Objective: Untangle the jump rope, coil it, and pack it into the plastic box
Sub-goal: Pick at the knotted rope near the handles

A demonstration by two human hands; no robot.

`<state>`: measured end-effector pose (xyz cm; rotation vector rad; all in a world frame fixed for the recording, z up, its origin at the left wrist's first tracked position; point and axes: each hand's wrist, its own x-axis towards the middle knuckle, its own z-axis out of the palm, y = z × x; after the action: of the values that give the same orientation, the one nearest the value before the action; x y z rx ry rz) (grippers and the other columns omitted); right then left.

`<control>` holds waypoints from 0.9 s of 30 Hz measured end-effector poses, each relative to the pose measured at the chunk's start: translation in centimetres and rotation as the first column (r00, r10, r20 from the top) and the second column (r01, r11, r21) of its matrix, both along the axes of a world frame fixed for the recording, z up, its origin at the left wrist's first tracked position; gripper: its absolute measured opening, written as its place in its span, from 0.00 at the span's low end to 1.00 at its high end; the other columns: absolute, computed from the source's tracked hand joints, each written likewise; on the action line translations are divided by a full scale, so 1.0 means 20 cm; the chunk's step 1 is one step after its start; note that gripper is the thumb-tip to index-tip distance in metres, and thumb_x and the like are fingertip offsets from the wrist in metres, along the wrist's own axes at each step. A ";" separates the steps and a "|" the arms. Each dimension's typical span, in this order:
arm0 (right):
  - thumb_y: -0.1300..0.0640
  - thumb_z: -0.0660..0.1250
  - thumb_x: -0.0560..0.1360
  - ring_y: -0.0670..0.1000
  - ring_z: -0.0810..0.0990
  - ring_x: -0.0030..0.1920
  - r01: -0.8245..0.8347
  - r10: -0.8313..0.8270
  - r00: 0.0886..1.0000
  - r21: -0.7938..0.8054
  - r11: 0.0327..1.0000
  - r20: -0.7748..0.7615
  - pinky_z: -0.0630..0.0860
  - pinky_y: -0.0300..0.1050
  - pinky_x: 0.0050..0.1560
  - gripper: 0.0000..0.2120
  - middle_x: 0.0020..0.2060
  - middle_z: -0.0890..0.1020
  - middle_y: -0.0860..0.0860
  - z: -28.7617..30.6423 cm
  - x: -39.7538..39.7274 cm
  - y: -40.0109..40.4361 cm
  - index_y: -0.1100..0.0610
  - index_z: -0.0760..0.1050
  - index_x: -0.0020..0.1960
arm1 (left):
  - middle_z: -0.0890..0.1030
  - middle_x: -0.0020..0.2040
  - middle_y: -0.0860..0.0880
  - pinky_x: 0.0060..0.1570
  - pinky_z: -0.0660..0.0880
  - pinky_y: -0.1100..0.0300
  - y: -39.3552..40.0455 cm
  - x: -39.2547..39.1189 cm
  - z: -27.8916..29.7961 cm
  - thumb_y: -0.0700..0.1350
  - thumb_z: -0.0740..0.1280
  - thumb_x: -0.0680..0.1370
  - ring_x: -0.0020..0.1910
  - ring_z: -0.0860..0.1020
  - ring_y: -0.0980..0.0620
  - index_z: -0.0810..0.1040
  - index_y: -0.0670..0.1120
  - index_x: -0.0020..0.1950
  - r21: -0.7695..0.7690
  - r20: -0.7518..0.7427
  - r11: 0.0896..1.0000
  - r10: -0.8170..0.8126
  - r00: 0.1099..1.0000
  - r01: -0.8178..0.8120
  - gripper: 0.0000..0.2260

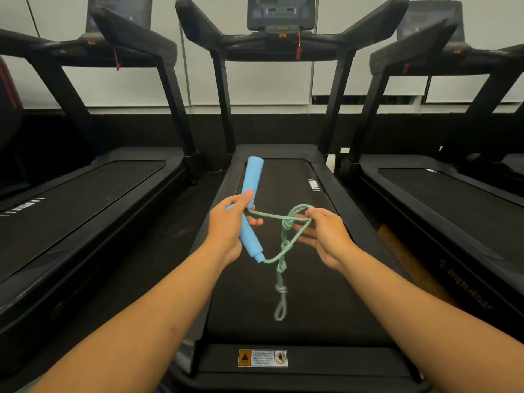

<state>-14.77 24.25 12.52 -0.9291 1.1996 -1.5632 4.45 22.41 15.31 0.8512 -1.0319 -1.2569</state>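
A: Two blue handles (250, 219), both gripped together in the left hand (226, 225), fingers curled round them. Long axis runs from the near end, by the wrist, up and away over the treadmill belt (312, 265).

B: And the rope (283, 245)?

A: One length, green-and-blue braid. It leaves both handles and crosses to the right of them, meeting at the right hand (326, 236), which pinches the top loop between thumb and fingers. Below that loop, a chain of several knots hangs down above the belt and ends in a small free loop, nearer the person than the handles.

B: Which hand is nearer the tangle?

A: The right; it touches it. The topmost knot sits just left of its fingertips, between the two hands. I judge the next pull would go rightward, away from the handles, along the strand.

B: The plastic box?

A: Not in view. Step in hand: untangling; coiling not yet begun.
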 end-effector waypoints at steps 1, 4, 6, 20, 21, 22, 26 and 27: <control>0.60 0.58 0.84 0.57 0.84 0.47 -0.017 0.018 1.000 -0.014 1.000 0.023 0.79 0.57 0.54 0.08 0.50 0.85 0.56 0.01 0.01 0.01 0.56 0.72 0.46 | 0.80 0.39 0.44 0.42 0.81 0.52 -0.01 0.00 0.00 0.45 0.72 0.79 0.24 0.76 0.53 0.79 0.40 0.48 0.036 -0.018 0.999 -0.008 1.000 0.009 0.08; 0.60 0.57 0.84 0.60 0.84 0.49 -0.055 0.059 0.995 -0.049 0.997 0.078 0.80 0.58 0.54 0.08 0.51 0.84 0.59 0.04 0.01 0.02 0.57 0.71 0.48 | 0.80 0.39 0.40 0.38 0.81 0.52 -0.02 0.01 -0.03 0.43 0.71 0.79 0.24 0.75 0.51 0.75 0.39 0.51 0.144 0.011 0.986 -0.087 0.996 0.085 0.08; 0.59 0.58 0.84 0.62 0.84 0.49 -0.063 0.069 0.994 -0.069 0.996 0.087 0.80 0.61 0.58 0.07 0.52 0.84 0.60 0.05 0.02 0.03 0.59 0.71 0.49 | 0.79 0.39 0.38 0.36 0.81 0.53 -0.01 0.00 -0.05 0.41 0.69 0.79 0.25 0.74 0.50 0.74 0.38 0.55 0.213 0.041 0.964 -0.169 0.985 0.157 0.10; 0.56 0.59 0.84 0.46 0.63 0.23 -0.108 0.034 0.936 -0.193 0.975 -0.350 0.58 0.41 0.26 0.08 0.31 0.75 0.52 0.24 0.10 0.04 0.58 0.74 0.50 | 0.80 0.51 0.36 0.49 0.81 0.38 0.08 -0.10 -0.13 0.39 0.67 0.80 0.46 0.83 0.38 0.73 0.38 0.57 0.466 0.002 0.818 -0.381 0.925 0.336 0.09; 0.56 0.58 0.84 0.45 0.61 0.23 -0.123 0.048 0.935 -0.196 0.973 -0.350 0.56 0.40 0.26 0.08 0.29 0.71 0.51 0.27 0.09 0.04 0.58 0.73 0.50 | 0.81 0.52 0.35 0.49 0.81 0.38 0.08 -0.09 -0.13 0.40 0.67 0.80 0.47 0.84 0.36 0.74 0.38 0.57 0.470 0.014 0.815 -0.392 0.920 0.339 0.08; 0.57 0.58 0.85 0.45 0.60 0.23 -0.135 0.056 0.933 -0.201 0.970 -0.354 0.55 0.39 0.26 0.09 0.28 0.69 0.49 0.29 0.08 0.05 0.58 0.74 0.50 | 0.81 0.54 0.34 0.50 0.81 0.38 0.07 -0.08 -0.13 0.41 0.67 0.80 0.48 0.84 0.35 0.74 0.39 0.56 0.475 0.042 0.813 -0.405 0.913 0.338 0.08; 0.57 0.59 0.85 0.45 0.58 0.24 -0.167 0.074 0.920 -0.214 0.962 -0.386 0.54 0.39 0.26 0.10 0.26 0.65 0.47 0.33 0.04 0.06 0.57 0.76 0.48 | 0.81 0.52 0.37 0.52 0.82 0.41 0.03 -0.03 -0.17 0.51 0.68 0.80 0.43 0.84 0.40 0.75 0.40 0.62 0.482 0.419 0.836 -0.484 0.768 0.264 0.17; 0.57 0.60 0.84 0.45 0.58 0.24 -0.173 0.077 0.916 -0.214 0.961 -0.394 0.54 0.39 0.26 0.10 0.26 0.65 0.46 0.33 0.03 0.06 0.57 0.77 0.48 | 0.82 0.52 0.39 0.52 0.82 0.42 0.02 -0.01 -0.17 0.54 0.68 0.80 0.42 0.84 0.41 0.75 0.40 0.63 0.463 0.541 0.856 -0.478 0.692 0.229 0.20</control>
<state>-14.08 25.51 19.16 -1.5016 1.1961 -1.4873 4.19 22.79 11.85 1.4935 -1.6078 -1.5635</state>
